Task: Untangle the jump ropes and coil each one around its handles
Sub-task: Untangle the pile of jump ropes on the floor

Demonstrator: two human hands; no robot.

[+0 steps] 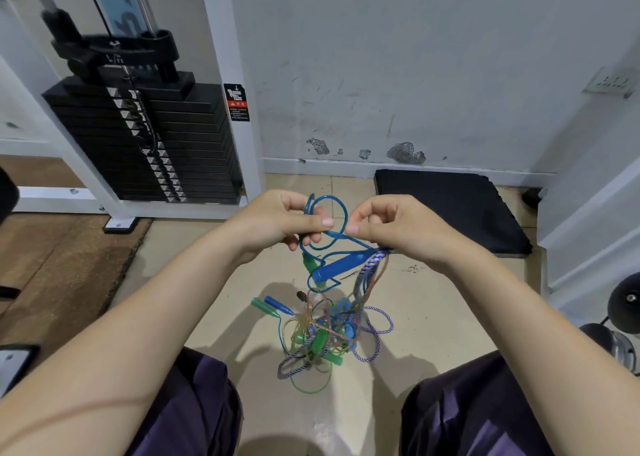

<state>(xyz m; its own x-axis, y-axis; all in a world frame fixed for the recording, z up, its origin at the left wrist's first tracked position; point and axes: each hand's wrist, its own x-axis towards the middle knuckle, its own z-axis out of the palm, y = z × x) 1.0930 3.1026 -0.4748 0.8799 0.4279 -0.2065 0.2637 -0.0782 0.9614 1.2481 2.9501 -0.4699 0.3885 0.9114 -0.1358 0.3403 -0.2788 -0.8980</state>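
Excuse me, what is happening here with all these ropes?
A person is untangling jump ropes. The left hand and the right hand both pinch loops of a blue rope raised above the floor. Its blue handle hangs beneath the hands. Several cords run down to a tangled pile on the tiled floor between the knees. No rope looks coiled yet.

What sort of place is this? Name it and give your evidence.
Probably a gym: a weight stack machine stands by the wall, a black floor mat lies beyond the hands, and tangled jump ropes lie on the floor.
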